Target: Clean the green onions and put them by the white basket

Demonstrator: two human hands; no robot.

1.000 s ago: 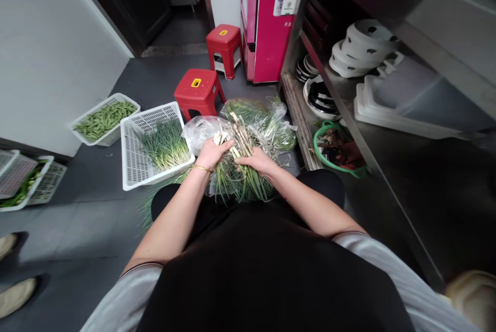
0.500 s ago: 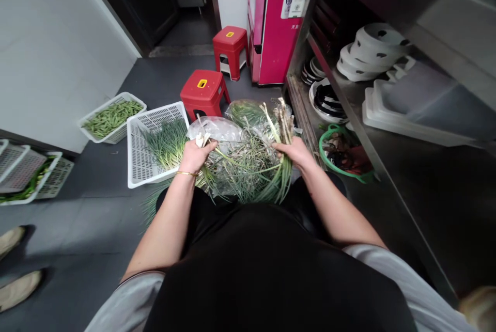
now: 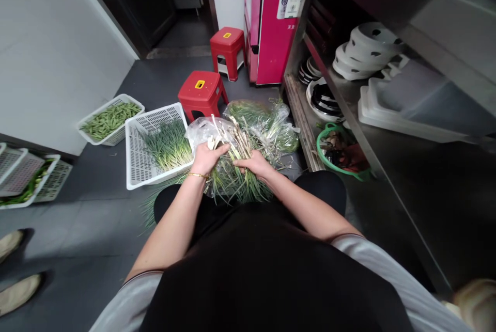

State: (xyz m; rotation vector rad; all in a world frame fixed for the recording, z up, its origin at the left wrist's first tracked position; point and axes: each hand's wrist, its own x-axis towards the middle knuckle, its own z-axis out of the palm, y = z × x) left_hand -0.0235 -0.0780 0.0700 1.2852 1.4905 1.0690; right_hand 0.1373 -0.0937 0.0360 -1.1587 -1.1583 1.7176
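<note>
My left hand is closed around a few green onions with white root ends showing above the fingers. Close beside it, my right hand grips a thicker bunch of green onions, its brownish roots up and green leaves hanging toward my lap. Beneath and behind the hands lie loose leaves, peelings and clear plastic bags. More green onions sit in a bag to the right. At the left, a white basket holds green onions laid in a row.
Two red stools stand ahead, near a pink fridge. A basket of green beans is at the left wall. Steel shelving with white dishes and a green basket lines the right. A person's shoes show at lower left.
My right hand has moved left with its bunch of green onions and is now close to my left hand. My left hand has shifted slightly right. The bagged green onions behind are more visible.
</note>
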